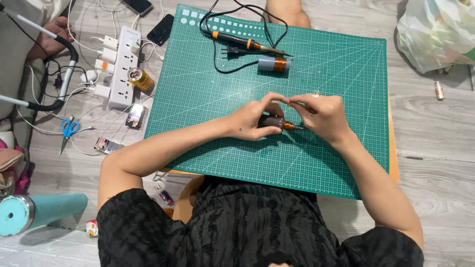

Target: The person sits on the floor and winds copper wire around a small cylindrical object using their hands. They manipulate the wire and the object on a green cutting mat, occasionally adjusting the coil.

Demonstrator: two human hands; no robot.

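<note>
Grey wood-look floor (pixel 435 148) is carrying a green cutting mat (pixel 346 74). Item: small motor armature (pixel 275 122) with copper winding, lying on the mat; my left hand (pixel 252 118) is pinching its dark body, my right hand (pixel 321 114) is closing fingertips just above its shaft end. Beyond my grip: copper wire spool (pixel 273 64), soldering iron (pixel 247 44). Far left of my grip: white power strip (pixel 121 69), blue scissors (pixel 68 129).

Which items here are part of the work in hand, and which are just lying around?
In hand: left hand, right hand, motor rotor, cutting mat.

Lying about: soldering iron, copper coil, power strip, scissors, phones, can, plastic bag.
</note>
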